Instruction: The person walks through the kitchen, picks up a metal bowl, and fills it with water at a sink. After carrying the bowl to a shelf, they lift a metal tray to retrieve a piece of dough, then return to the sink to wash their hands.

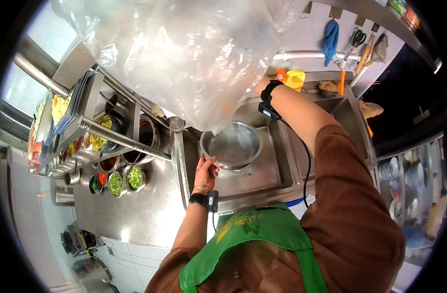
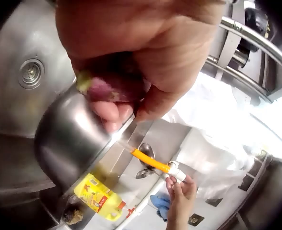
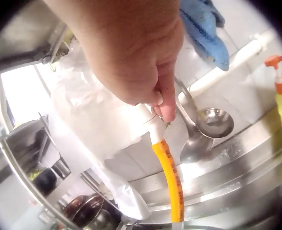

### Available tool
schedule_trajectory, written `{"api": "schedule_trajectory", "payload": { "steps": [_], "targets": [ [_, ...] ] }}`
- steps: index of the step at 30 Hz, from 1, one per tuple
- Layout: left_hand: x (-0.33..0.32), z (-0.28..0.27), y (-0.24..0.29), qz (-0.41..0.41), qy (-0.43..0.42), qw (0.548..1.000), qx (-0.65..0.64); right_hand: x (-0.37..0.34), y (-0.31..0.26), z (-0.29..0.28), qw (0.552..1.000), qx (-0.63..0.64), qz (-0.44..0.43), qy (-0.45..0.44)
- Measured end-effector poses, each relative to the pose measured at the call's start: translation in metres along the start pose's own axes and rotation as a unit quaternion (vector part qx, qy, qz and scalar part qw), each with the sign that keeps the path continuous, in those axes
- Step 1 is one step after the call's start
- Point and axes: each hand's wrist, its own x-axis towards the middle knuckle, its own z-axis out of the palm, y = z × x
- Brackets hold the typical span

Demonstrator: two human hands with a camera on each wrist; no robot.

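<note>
My left hand point(image 1: 206, 173) point(image 2: 141, 52) grips the rim of a metal bowl point(image 1: 256, 146) point(image 2: 71, 139) in the sink. Its curled fingers also hold a small purple piece with a pale green end point(image 2: 102, 90). Water stands in the bowl. At the wall tap, my right hand point(image 3: 131, 57) point(image 2: 181, 199) pinches the small fitting above an orange hose point(image 3: 169, 177) point(image 2: 148, 159); a clear stream shows at the hose's lower end. In the head view a hanging clear plastic bag point(image 1: 184, 53) covers most of the right hand.
Steel ladles point(image 3: 216, 123) and a blue cloth point(image 3: 205, 33) point(image 1: 331, 41) hang at the wall. A yellow bottle point(image 1: 295, 79) point(image 2: 99, 196) stands behind the sink point(image 1: 282, 168). Left of it, bowls of chopped greens point(image 1: 134, 178) stand on the steel counter point(image 1: 130, 215) beside a shelf rail point(image 1: 128, 139).
</note>
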Motion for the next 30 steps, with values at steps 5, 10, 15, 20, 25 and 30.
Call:
{"api": "schedule_trajectory", "payload": {
  "steps": [5,10,15,20,25,30],
  "targets": [
    [-0.021,-0.023,-0.018,-0.076,0.007,0.996,-0.052,-0.004,-0.008,-0.006,1.000,0.008,0.004,0.006],
    [-0.001,0.001,-0.025,-0.063,-0.023,0.996,-0.050,0.001,0.007,0.015,0.999,-0.010,-0.009,0.047],
    [-0.010,-0.014,0.003,0.032,0.008,0.994,0.100,-0.005,-0.012,-0.006,1.000,0.013,0.017,0.013],
    [-0.020,-0.025,-0.009,0.041,0.010,0.991,0.128,0.026,-0.006,0.049,0.995,-0.051,0.064,0.051],
    [-0.024,-0.005,-0.001,0.076,0.040,0.970,0.227,0.024,0.000,0.077,0.986,0.066,0.033,0.149],
    [-0.045,0.011,0.024,0.195,0.065,0.785,0.584,-0.098,-0.025,0.105,0.910,0.340,0.158,0.178]
  ]
}}
